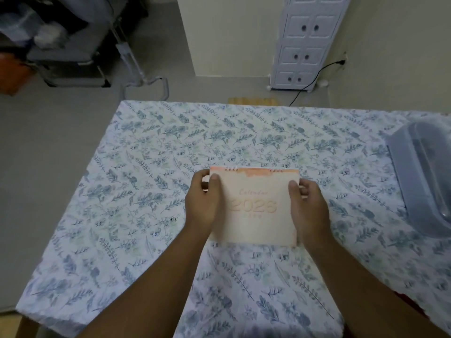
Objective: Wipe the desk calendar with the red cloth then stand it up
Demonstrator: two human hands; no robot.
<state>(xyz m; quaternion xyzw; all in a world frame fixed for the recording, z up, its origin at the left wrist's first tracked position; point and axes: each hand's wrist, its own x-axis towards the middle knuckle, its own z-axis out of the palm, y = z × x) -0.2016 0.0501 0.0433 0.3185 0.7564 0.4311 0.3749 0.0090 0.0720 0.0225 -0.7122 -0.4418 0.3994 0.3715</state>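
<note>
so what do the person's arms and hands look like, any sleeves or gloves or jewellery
Both arms are bare as far as the picture shows, with no sleeves in view. The left hand and right hand wear no gloves, and no rings, watch or bracelets show on the fingers or wrists. The nails look short and unpainted.

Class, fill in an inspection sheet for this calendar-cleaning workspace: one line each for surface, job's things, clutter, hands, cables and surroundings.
Surface: table covered with a blue floral cloth.
Job's things: desk calendar, cover reading 2026, spiral binding at the far edge; whether it lies flat or is lifted cannot be told. Red cloth: only a sliver of something red at the lower right edge, not identifiable.
Clutter: clear plastic container at the table's right.
Hands: left hand and right hand grip the calendar's two sides.
Cables: black cord running to a wall socket.
Surroundings: white cabinet, metal-framed furniture far left.
</note>
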